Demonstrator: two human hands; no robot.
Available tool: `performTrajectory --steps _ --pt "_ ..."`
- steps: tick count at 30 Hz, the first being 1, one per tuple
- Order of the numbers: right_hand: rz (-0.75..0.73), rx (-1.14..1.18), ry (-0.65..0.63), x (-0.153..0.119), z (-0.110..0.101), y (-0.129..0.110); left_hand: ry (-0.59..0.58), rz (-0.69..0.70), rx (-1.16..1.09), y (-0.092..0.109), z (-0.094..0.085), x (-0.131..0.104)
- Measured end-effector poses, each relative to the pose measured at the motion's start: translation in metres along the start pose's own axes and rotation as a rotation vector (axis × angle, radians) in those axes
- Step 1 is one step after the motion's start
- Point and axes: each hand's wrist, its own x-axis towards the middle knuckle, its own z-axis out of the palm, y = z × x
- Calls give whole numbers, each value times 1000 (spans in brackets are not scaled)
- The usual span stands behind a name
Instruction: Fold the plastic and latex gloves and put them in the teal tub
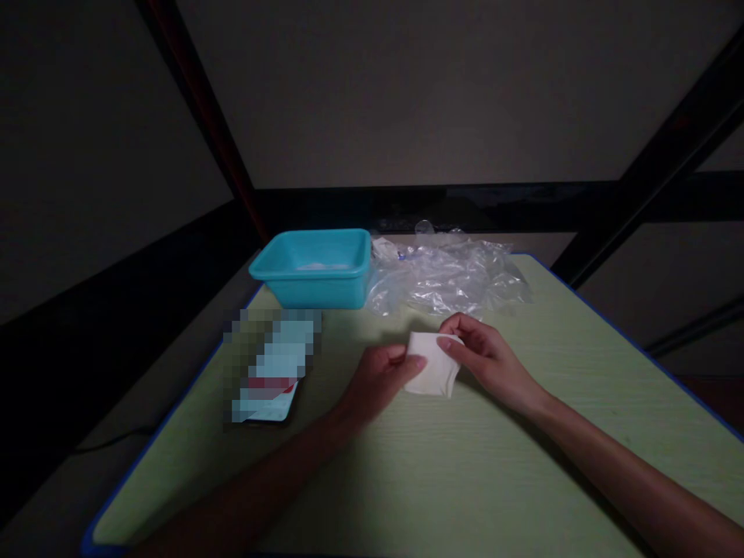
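Note:
Between my two hands is a small folded white cloth (428, 373), held up a little over the table. My left hand (377, 381) pinches its left edge, thumb on the near face and fingers behind. The upper right corner is gripped by my right hand (481, 353) between thumb and fingers. At the cloth's lower right, its layers part slightly. Whether it is fabric or thick paper is hard to tell in this dim light.
A light green table (465, 480) with a blue edge lies below. Toward the back left stands a turquoise plastic basin (317, 291) with something pale inside. Crumpled clear plastic bags (453, 271) lie beside it. A lit phone (273, 372), partly pixelated, rests at the left.

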Motion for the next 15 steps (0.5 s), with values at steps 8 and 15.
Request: performTrajectory --steps 8,15 --pt "158 256 8 -4 11 0 184 13 157 0 -3 0" --pt "197 389 78 -3 7 5 153 -16 6 -5 -5 1"
